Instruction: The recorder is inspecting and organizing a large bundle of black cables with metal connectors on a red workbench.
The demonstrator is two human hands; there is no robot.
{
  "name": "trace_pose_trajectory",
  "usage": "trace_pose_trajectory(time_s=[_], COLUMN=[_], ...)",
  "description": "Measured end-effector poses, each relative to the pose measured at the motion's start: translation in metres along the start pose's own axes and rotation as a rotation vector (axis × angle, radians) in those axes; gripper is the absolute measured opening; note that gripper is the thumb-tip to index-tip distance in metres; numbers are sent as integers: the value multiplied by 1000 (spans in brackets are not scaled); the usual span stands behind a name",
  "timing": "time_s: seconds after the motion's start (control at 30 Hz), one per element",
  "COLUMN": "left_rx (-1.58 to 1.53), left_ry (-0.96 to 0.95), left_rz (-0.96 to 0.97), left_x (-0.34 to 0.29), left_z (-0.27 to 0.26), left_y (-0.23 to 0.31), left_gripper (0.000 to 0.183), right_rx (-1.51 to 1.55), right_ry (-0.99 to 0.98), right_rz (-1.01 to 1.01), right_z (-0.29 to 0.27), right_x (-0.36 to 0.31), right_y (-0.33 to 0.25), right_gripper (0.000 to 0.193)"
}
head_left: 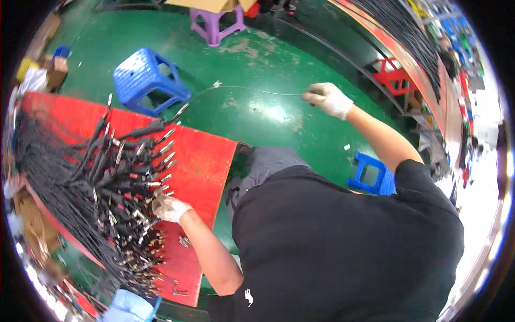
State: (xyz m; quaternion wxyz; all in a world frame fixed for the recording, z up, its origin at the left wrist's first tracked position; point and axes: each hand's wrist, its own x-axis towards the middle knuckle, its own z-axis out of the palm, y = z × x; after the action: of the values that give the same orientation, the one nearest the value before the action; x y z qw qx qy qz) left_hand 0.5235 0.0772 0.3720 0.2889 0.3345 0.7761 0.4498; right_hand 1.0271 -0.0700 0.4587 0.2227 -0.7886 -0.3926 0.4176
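A big bundle of black cables with shiny metal plugs lies across a red tabletop on my left. My left hand, in a whitish work glove, is among the plug ends at the bundle's right side, its fingers curled round a black cable plug, partly hidden. Out over the floor to the right, my gloved right hand pinches the end of a thin pale wire. That wire arcs leftward through the air toward the plugs at the table's far edge; where it ends is unclear.
A blue stool stands beyond the table, and a purple stool farther off under a cardboard box. Another blue stool is near my right elbow. At the right, a long bench carries more black cables, with a red stool by it.
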Motion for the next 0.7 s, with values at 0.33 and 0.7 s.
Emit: trace_pose_trajectory(time_s=[0.33, 0.7], left_rx=[317, 644], left_ry=[-142, -438], left_rz=[1351, 897], left_x=[-97, 9], left_z=[49, 78], left_y=[144, 108], left_gripper=[72, 64], right_rx=[117, 398], right_ry=[-223, -308], right_rz=[-283, -202], right_z=[28, -4], right_x=[-24, -44], right_y=[-99, -106], right_gripper=[22, 36])
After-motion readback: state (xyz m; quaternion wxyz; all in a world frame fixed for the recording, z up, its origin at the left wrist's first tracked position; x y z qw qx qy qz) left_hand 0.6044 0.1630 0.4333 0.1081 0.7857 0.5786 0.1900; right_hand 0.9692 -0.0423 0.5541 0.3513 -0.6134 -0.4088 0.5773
